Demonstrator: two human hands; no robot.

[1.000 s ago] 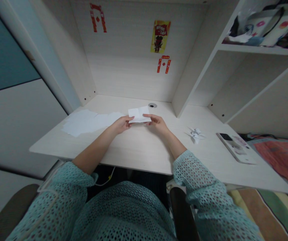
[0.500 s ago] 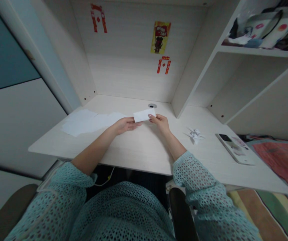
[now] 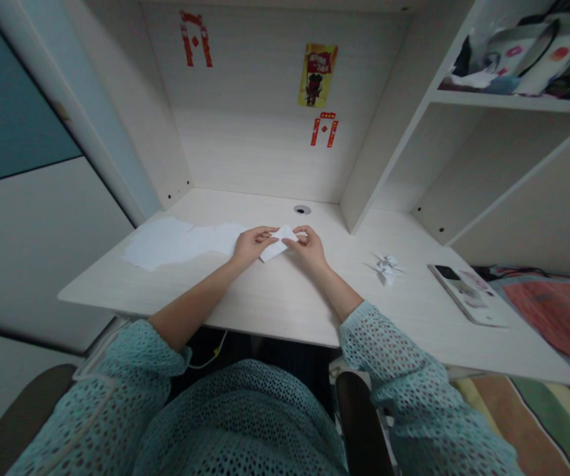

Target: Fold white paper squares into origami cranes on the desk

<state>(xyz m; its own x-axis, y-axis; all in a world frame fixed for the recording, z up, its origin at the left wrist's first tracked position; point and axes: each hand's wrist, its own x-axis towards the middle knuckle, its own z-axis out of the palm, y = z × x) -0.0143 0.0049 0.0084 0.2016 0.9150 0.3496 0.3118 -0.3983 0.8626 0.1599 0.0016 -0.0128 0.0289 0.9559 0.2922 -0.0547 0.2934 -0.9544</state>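
Pinching a folded paper [image 3: 272, 252] over the middle of the desk [image 3: 270, 297], both hands are sharing the grip! The left hand [image 3: 249, 246] is holding one side, thumb and fingers nearly together; the right hand [image 3: 311, 250] is gripping the other just as narrowly. One corner is pointing at the back edge, though the creases are hiding, perhaps, under the fingertips. Loose sheets [image 3: 161, 244] are lying toward the left edge, a phone [image 3: 468, 295] toward the right.

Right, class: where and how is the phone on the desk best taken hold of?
Probably by both long edges near mid-length, the right hand coming from above: the phone lies flat on the desk, slim, with both long sides uncovered.
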